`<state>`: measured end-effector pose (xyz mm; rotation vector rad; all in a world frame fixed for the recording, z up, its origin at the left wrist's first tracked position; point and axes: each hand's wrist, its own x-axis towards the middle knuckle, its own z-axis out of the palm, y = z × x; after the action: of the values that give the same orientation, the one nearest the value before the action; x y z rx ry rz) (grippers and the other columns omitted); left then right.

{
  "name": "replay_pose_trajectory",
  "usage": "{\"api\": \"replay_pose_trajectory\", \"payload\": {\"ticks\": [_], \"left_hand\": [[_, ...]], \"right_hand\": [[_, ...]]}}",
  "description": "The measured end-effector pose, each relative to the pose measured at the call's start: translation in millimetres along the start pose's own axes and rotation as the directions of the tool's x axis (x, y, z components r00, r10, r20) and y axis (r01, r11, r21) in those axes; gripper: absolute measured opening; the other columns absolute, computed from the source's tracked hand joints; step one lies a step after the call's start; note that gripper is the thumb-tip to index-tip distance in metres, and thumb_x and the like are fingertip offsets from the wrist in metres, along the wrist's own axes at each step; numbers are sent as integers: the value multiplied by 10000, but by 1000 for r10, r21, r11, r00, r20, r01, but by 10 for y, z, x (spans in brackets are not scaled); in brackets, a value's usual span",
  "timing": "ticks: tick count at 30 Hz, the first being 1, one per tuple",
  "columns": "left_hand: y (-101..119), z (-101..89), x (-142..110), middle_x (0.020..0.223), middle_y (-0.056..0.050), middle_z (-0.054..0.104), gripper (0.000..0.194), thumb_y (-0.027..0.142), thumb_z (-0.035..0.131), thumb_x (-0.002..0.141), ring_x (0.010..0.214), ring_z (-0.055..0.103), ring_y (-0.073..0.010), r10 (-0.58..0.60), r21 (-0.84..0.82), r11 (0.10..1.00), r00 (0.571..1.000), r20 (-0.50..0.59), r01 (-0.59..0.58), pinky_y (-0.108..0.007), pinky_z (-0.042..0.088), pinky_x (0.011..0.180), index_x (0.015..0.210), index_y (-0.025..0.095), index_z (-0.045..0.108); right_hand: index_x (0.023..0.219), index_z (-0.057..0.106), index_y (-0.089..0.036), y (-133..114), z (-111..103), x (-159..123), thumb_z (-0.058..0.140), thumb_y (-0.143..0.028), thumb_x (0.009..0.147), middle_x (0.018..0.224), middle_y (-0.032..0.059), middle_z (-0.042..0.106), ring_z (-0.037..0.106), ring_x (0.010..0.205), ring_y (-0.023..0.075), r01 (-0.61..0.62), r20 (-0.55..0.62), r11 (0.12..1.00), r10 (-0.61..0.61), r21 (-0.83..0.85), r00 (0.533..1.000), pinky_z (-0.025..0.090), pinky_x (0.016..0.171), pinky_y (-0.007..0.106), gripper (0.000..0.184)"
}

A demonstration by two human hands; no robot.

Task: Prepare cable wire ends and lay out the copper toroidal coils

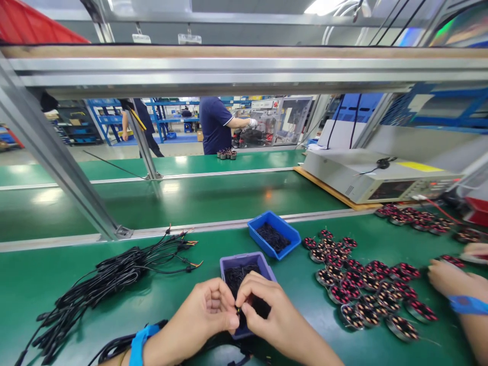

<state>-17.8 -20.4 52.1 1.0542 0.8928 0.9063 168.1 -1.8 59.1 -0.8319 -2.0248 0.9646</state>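
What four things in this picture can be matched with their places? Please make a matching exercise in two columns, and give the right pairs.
Things:
1. bundle of black wires
2. blue plastic tray
3. round copper-wound motor parts
4. bench instrument with a screen

Places:
A. just beyond the right hand
B. on a wooden board
C. left of the left hand
D. right of the right hand

Pairs: 1-C, 2-A, 3-D, 4-B

Glossy green worktop (pixel 49 290), smooth and reflective.
A moulded blue-violet plastic tray (pixel 244 259) (matt rim), smooth black plastic-sheathed cables (pixel 114 269), and a satin aluminium frame rail (pixel 244 63).
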Motion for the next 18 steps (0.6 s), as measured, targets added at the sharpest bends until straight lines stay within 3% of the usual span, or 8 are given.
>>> {"api": "replay_pose_trajectory", "payload": {"ticks": [4,7,10,13,16,18], "left_hand": [[12,-28,8,664,11,634,373,401,834,717,588,616,-124,8,37,999,999,37,-10,-233,467,619,744,170,542],[81,-60,-33,686,8,656,325,342,809,728,617,607,-120,-34,149,989,997,64,24,-219,457,626,737,177,530],[183,-45,-124,757,4,678,189,180,761,714,685,595,-123,-136,391,918,979,149,68,-207,454,653,750,175,576],[248,45,-227,813,14,670,223,16,660,679,734,604,-131,-261,679,733,941,214,49,-196,466,680,819,184,615],[253,161,-304,962,-13,668,351,-47,601,681,793,620,-142,-293,852,515,913,283,-99,-195,491,717,936,194,610],[218,190,-348,1049,-58,669,323,-20,607,726,891,634,-187,-273,911,339,902,334,-235,-238,515,788,976,184,613]], "right_hand": [[771,632,-198,-22,-4,9,538,-6,769,787,7,646,578,801,176,9,58,1000,-8,-24,998,442,755,273,213],[883,677,-203,-129,-137,-11,605,-35,783,893,13,682,600,891,183,23,107,1000,-21,-18,994,456,822,279,208],[933,657,-208,-245,-303,-211,682,-96,790,948,16,674,611,897,184,-34,-36,996,31,-85,999,471,801,266,184],[769,596,-211,-223,-276,-598,650,-67,806,773,-8,636,602,753,173,-174,-219,934,108,-310,970,448,664,246,159],[721,603,-221,-46,-16,-947,703,3,702,696,-34,644,613,687,173,-190,-197,840,101,-508,975,450,648,244,246],[721,628,-227,75,198,-1059,746,6,677,688,-36,663,624,658,175,-193,-206,779,85,-596,975,462,656,249,265]]}}
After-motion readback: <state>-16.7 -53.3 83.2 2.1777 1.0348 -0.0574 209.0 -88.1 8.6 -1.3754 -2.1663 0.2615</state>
